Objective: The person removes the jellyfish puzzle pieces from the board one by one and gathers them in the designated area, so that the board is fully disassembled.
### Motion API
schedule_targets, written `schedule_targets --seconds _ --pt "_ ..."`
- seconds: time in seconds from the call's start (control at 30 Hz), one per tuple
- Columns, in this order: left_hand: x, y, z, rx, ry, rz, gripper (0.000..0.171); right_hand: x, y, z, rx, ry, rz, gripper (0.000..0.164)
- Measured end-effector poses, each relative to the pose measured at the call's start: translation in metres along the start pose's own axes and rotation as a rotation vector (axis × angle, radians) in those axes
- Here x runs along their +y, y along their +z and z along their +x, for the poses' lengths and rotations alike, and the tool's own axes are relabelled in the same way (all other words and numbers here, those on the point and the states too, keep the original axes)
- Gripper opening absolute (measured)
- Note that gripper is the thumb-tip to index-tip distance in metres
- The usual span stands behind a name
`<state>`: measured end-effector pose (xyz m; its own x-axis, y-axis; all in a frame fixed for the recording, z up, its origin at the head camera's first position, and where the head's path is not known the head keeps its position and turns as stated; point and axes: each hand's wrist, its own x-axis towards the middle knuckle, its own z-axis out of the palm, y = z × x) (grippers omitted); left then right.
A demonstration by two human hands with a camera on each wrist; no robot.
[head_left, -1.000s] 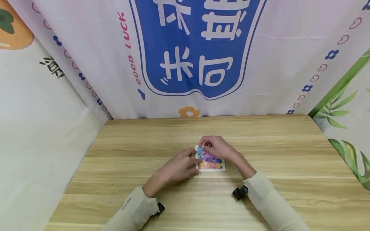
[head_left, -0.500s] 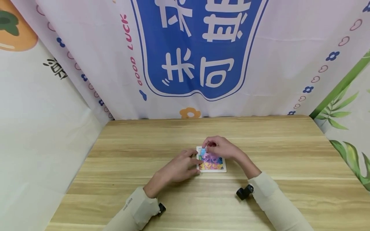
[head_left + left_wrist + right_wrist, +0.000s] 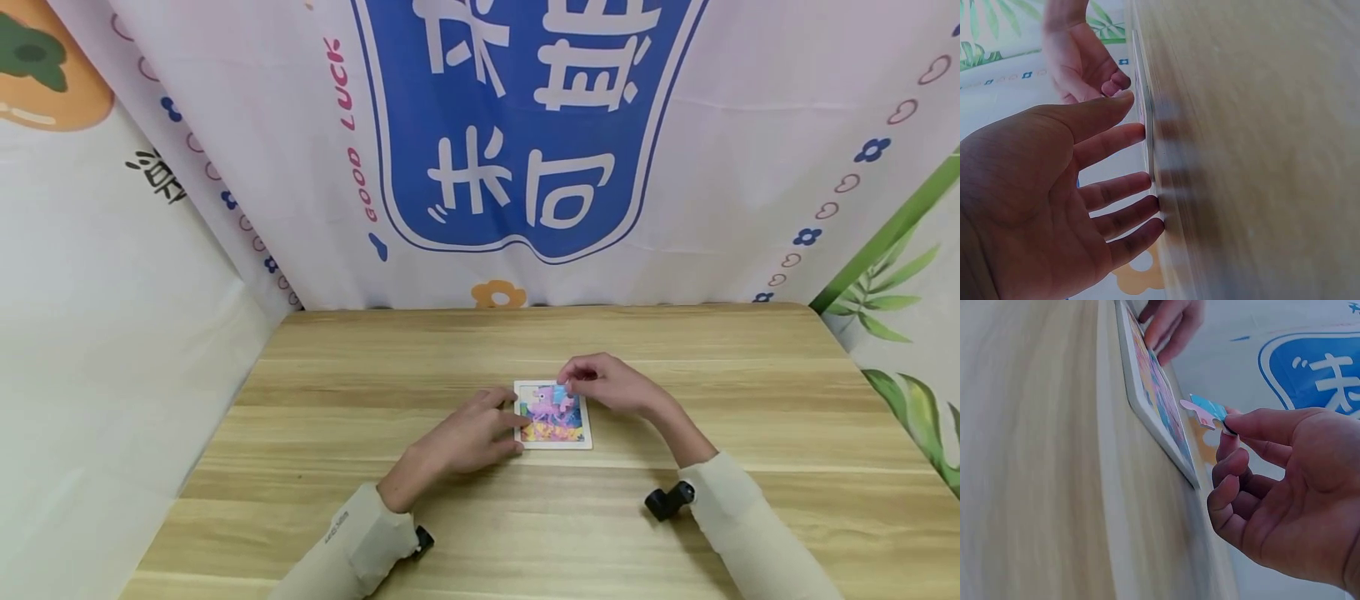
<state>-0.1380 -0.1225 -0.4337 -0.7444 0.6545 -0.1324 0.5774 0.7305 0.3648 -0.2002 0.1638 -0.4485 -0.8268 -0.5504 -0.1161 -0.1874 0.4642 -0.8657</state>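
Observation:
A small square jigsaw puzzle [image 3: 557,445] in a white frame lies on the table in the head view, its picture pink, blue and yellow. My left hand [image 3: 476,435] rests at its left side; straight, spread fingers touch the frame's edge, and the thumb reaches over the picture. Between thumb and fingertip my right hand [image 3: 617,386] pinches a puzzle piece [image 3: 1205,414], light blue and pink, above the upper right of the puzzle. The right wrist view shows this piece held apart from the board. At the picture's upper left, a pale patch of backing shows.
The wood-grain table [image 3: 375,358] extends on all sides of the puzzle. Behind it hangs a printed cloth [image 3: 712,208], and another pale cloth [image 3: 112,333] hangs at the left. A black wrist camera [image 3: 670,500] juts from the right sleeve.
My right hand has lifted the puzzle piece from the upper left of the puzzle and carried it rightward. The left hand stays in place at the frame, while the head view shifts slightly.

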Motion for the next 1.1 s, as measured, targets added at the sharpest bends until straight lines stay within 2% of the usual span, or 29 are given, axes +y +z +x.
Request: schedule_targets --seconds 0.57,0.8,1.1 --pt "0.002 0.001 0.000 -0.008 -0.019 -0.007 0.042 0.021 -0.029 -0.030 0.040 0.050 -0.016 0.020" --pt "0.003 0.000 -0.001 -0.012 -0.033 -0.007 0.042 0.024 -0.030 -0.031 0.075 0.034 -0.100 0.017" --pt "0.002 0.001 -0.002 -0.007 -0.038 0.003 0.041 0.025 -0.027 -0.023 0.114 0.035 -0.227 0.014"
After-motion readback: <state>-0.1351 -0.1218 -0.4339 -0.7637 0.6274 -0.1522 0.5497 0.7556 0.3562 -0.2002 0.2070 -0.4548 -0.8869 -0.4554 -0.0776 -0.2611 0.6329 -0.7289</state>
